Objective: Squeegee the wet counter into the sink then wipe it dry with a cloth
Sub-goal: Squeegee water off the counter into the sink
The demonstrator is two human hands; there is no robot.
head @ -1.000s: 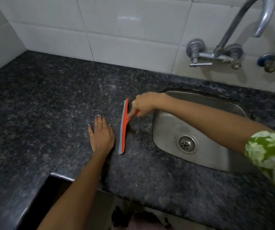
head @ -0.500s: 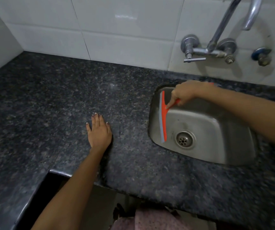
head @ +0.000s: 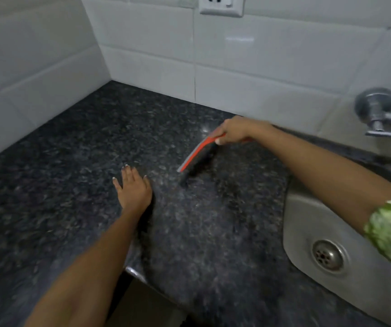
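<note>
The left hand [head: 133,190] lies flat, fingers straight, palm down on the dark speckled tabletop [head: 60,185]. Just right of it, the orange squeegee [head: 195,153] hangs tilted above the stone, its lower end near the surface. The right hand [head: 233,131] closes its grip round the handle. The steel sink [head: 307,215] sits at far right.

We are seeing white wall tiles [head: 260,67] filling the upper part of the frame, with a white wall socket [head: 221,5] sitting at the top centre. At the right edge, a metal tap valve [head: 378,112] is jutting from the tiles.
</note>
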